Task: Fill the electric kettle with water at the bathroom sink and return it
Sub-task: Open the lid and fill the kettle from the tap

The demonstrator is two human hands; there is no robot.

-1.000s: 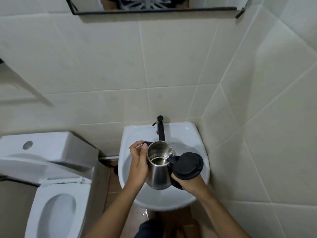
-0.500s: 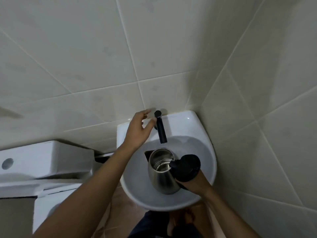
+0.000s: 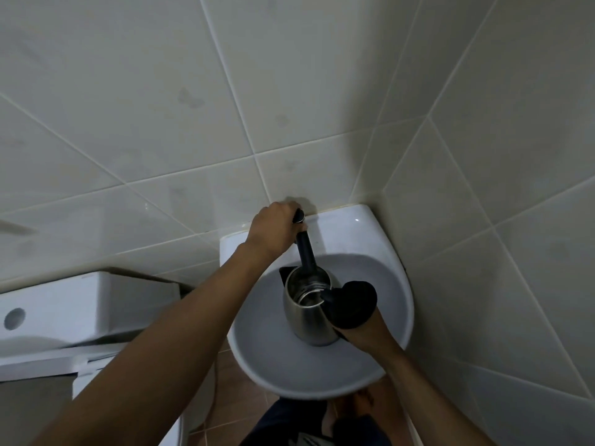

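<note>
A steel electric kettle [image 3: 306, 313] stands in the white corner sink [image 3: 399, 291], its black lid [image 3: 352, 304] flipped open to the right. My right hand [image 3: 363, 338] grips the kettle's handle, mostly hidden under the lid. The black faucet [image 3: 306, 252] reaches out from the sink's back ledge, and its spout ends over the kettle's open mouth. My left hand [image 3: 273, 230] is closed around the faucet's top, hiding its lever. I cannot tell whether water is running.
A white toilet cistern [image 3: 80, 304] stands to the left of the sink. Tiled walls close in behind and on the right. Brown floor tiles [image 3: 238, 394] and my feet show below the sink.
My left hand left the kettle's side, reached back and closed on the faucet's top. The kettle moved under the spout. The view tilted down and closer.
</note>
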